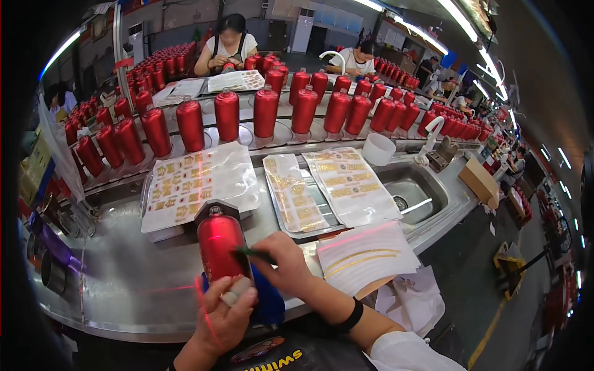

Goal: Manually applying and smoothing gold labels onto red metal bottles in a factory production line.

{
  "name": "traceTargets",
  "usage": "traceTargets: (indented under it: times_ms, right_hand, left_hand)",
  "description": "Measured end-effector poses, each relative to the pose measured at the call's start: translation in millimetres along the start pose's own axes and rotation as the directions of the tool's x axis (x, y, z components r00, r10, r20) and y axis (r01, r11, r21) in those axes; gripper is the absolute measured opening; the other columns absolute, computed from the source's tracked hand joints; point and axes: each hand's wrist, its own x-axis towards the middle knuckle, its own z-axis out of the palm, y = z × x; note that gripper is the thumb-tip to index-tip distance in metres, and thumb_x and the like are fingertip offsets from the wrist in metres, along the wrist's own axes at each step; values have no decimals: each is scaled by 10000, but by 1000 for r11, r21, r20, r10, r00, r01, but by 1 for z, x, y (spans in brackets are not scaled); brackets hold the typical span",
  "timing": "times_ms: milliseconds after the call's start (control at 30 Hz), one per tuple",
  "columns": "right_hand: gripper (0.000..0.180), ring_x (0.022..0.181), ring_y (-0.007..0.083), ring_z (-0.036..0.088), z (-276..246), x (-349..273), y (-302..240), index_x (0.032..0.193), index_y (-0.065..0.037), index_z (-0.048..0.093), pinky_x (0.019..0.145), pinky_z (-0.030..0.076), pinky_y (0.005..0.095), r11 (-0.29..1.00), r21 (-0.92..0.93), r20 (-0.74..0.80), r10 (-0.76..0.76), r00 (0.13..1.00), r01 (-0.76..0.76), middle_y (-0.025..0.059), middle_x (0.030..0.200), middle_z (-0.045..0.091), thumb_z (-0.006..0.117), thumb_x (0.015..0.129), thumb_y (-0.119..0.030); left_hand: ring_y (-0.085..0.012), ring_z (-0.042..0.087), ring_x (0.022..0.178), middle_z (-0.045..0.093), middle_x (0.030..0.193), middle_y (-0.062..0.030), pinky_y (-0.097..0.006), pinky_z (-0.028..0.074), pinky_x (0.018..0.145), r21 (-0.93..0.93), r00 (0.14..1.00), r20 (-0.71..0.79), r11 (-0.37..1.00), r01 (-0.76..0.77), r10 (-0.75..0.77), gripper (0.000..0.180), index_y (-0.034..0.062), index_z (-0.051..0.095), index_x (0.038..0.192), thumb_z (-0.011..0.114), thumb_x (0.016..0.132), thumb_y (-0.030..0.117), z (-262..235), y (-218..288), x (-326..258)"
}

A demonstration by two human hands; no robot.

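A glossy red bottle [220, 244] lies tilted in a dark angular holder [202, 213] at the counter's front edge, its neck pointing away from me. My left hand [226, 312] closes round its near end. Something greyish-white [237, 289] shows at those fingers; whether it is a pad or finger covers I cannot tell. My right hand [286, 264] pinches a thin dark-green scraper [255, 253], its tip against the bottle's right side. Red light lines cross the bottle and my left hand. Blue cloth [267, 300] shows beneath my wrists.
Sheets of gold stickers [201, 182] lie beyond the bottle, others [349, 185] on a metal tray. A white sheet with gold strips [368, 256] is at right, near a sink [427, 195] and white cup [378, 148]. Red bottles [266, 111] line the conveyor; co-workers [228, 49] sit behind.
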Motion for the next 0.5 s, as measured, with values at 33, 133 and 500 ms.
traceTargets:
  times_ms: [33, 133, 500]
  right_hand:
    - [254, 901, 265, 629, -5, 0, -4, 1065, -62, 634, 783, 508, 342, 978, -91, 103, -179, 978, 189, 125, 949, 634, 744, 864, -173]
    - [223, 912, 318, 608, -13, 4, -8, 1021, -62, 645, 780, 499, 388, 945, 116, 348, -327, 879, 305, 124, 941, 612, 735, 834, -144]
    - [228, 869, 313, 591, -13, 23, -25, 1006, -62, 649, 775, 480, 393, 979, 206, 325, -74, 943, 5, 112, 903, 568, 764, 814, -107]
  left_hand:
    - [-415, 417, 1323, 543, 1374, -187, -621, 163, 1164, 28, 996, -93, 1000, 4, -1, 746, 99, 445, 1435, 745, 757, 172, -1, -4, -5]
    - [-439, 381, 1355, 410, 1488, -249, -617, 146, 1172, -114, 951, -101, 953, 281, -293, 817, -6, 314, 1491, 727, 829, 235, 4, -4, -21]
    - [-426, 359, 1390, 443, 1459, -249, -600, 144, 1165, -48, 944, -91, 949, 313, -316, 927, -83, 302, 1486, 667, 876, 512, 8, -12, -26]
